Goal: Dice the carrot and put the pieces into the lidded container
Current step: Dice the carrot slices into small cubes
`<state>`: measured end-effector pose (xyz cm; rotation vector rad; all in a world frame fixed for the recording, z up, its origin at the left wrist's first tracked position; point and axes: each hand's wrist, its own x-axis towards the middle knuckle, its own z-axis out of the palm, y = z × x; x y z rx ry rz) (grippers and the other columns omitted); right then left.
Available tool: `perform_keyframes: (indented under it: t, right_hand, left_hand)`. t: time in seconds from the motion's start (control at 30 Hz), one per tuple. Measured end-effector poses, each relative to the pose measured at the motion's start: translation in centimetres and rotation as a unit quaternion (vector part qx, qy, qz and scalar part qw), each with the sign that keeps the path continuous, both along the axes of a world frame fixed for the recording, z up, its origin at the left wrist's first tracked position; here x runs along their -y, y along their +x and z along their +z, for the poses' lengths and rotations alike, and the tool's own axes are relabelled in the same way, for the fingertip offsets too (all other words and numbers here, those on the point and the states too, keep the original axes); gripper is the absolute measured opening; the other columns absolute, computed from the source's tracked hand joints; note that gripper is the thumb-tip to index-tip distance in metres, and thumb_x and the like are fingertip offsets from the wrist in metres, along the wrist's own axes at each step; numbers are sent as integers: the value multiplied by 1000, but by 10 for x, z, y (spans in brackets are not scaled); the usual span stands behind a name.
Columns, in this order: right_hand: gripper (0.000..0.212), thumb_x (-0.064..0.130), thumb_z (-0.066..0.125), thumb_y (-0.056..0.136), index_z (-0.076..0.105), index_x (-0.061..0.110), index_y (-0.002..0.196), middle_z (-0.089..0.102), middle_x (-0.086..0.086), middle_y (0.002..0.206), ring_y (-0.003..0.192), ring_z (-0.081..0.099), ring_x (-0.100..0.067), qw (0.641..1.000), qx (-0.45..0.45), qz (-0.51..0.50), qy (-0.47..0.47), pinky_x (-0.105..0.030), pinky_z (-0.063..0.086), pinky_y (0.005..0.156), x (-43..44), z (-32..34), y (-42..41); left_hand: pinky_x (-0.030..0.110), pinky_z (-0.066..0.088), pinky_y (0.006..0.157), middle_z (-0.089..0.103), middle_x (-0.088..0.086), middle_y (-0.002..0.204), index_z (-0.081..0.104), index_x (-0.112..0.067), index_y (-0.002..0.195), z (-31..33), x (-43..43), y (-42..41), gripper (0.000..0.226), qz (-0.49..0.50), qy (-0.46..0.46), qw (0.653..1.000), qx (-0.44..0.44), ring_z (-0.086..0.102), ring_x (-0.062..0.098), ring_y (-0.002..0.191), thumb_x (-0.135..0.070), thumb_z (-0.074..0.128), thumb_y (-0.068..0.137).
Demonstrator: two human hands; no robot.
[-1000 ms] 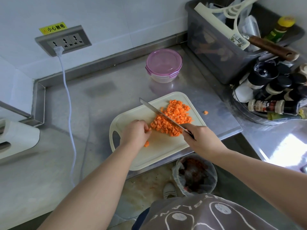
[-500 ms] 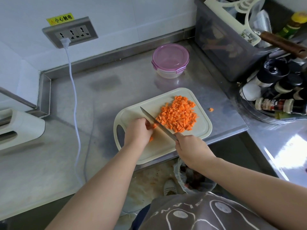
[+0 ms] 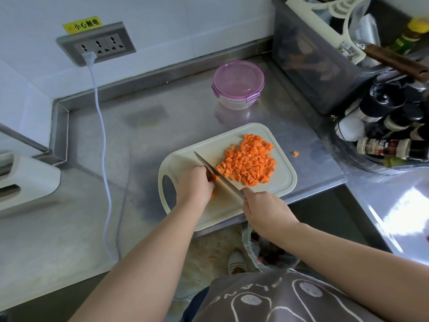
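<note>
A pile of orange diced carrot [image 3: 249, 162] lies on the right half of the cream cutting board [image 3: 282, 182]. My left hand [image 3: 193, 182] curls over a small remaining carrot piece, mostly hidden under the fingers. My right hand [image 3: 264, 209] grips the handle of a knife [image 3: 214, 173], whose blade stands against my left fingers, left of the pile. One stray carrot cube [image 3: 295, 153] sits on the steel counter right of the board. The round container with a pink lid [image 3: 238, 83] stands closed behind the board.
A grey bin of utensils [image 3: 311, 66] and a rack of spice bottles [image 3: 390, 138] crowd the right side. A white cable [image 3: 102, 135] runs down from the wall socket [image 3: 96, 44]. A white appliance [image 3: 25, 180] sits far left. A lined trash bin [image 3: 262, 249] is below the counter edge.
The knife has moved left, away from the diced pile, and now stands against my left fingers. My view has shifted so the board sits more central.
</note>
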<state>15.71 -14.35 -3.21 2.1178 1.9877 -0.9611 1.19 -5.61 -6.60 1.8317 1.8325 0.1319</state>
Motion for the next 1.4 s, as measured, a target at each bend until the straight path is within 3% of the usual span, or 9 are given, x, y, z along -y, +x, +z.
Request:
perform_keyframes:
  t: [0.27, 0.47, 0.57, 0.7, 0.83, 0.9, 1.03, 1.17, 1.4]
  right_hand:
    - [31, 17, 32, 101, 38, 12, 131, 56, -6, 89, 81, 61, -27, 999, -1, 8, -39, -36, 51, 65, -4, -2, -5]
    - [32, 11, 35, 98, 39, 12, 130, 59, -7, 88, 77, 60, -27, 999, 12, 4, -35, -39, 52, 63, -7, -6, -3]
    - [18, 15, 33, 99, 44, 11, 112, 62, -12, 89, 80, 61, -34, 999, -27, -28, 3, -46, 53, 72, -7, -3, 4]
    - [9, 20, 34, 100, 38, 17, 92, 56, -8, 78, 72, 56, -32, 998, -43, -29, 43, -41, 47, 64, -6, 4, 13]
    - [15, 21, 34, 101, 37, 16, 87, 44, -1, 65, 63, 48, -28, 997, -51, -37, 53, -35, 35, 56, -6, 4, 18]
    - [14, 20, 35, 100, 37, 16, 87, 46, -3, 68, 67, 50, -31, 996, -60, -32, 53, -36, 38, 59, -4, 4, 16]
    - [13, 21, 34, 99, 45, 14, 97, 56, -9, 82, 75, 56, -32, 996, -71, -22, 41, -40, 47, 66, 0, 5, 8]
    - [21, 22, 33, 100, 49, 13, 110, 60, -8, 87, 77, 58, -30, 997, -66, -19, 29, -41, 50, 68, 1, 4, 5]
    - [18, 22, 33, 99, 48, 15, 106, 61, -8, 87, 75, 58, -28, 997, -63, -28, 31, -45, 53, 70, 2, 2, 7]
  left_hand:
    - [39, 54, 68, 65, 8, 80, 62, -11, 86, 3, 0, 3, 8, -11, 11, 999, -28, 62, 30, 77, -15, 57, 89]
    - [40, 55, 70, 67, 8, 82, 64, -10, 88, 3, -1, 1, 9, -7, 7, 1000, -23, 64, 29, 76, -17, 58, 89]
    - [39, 55, 73, 69, 8, 86, 67, -12, 91, 3, -5, 4, 12, -8, 1, 1000, -12, 65, 30, 78, -22, 59, 90]
    - [35, 56, 68, 71, 5, 86, 68, -17, 88, 3, -9, 5, 15, 5, -35, 997, 70, 68, 28, 66, -18, 54, 93]
    - [24, 45, 77, 70, -2, 100, 71, -15, 101, 8, -10, -21, 15, 11, 3, 995, 96, 64, 16, 91, -17, 59, 92]
    - [23, 43, 78, 68, -3, 101, 70, -16, 103, 9, -5, -35, 16, -3, -5, 997, 83, 60, 11, 88, -20, 65, 88]
    - [28, 45, 85, 52, -6, 106, 60, -17, 114, 5, 16, -41, 44, -89, -67, 994, 4, 54, 12, 93, -32, 77, 76]
    - [37, 49, 87, 55, -3, 106, 61, -15, 108, 3, 24, -32, 31, -81, -32, 996, -5, 58, 18, 97, -28, 70, 82]
    - [31, 49, 73, 60, -6, 85, 58, -18, 91, 2, 18, -12, 14, -2, -10, 1000, 13, 61, 20, 86, -32, 62, 88]
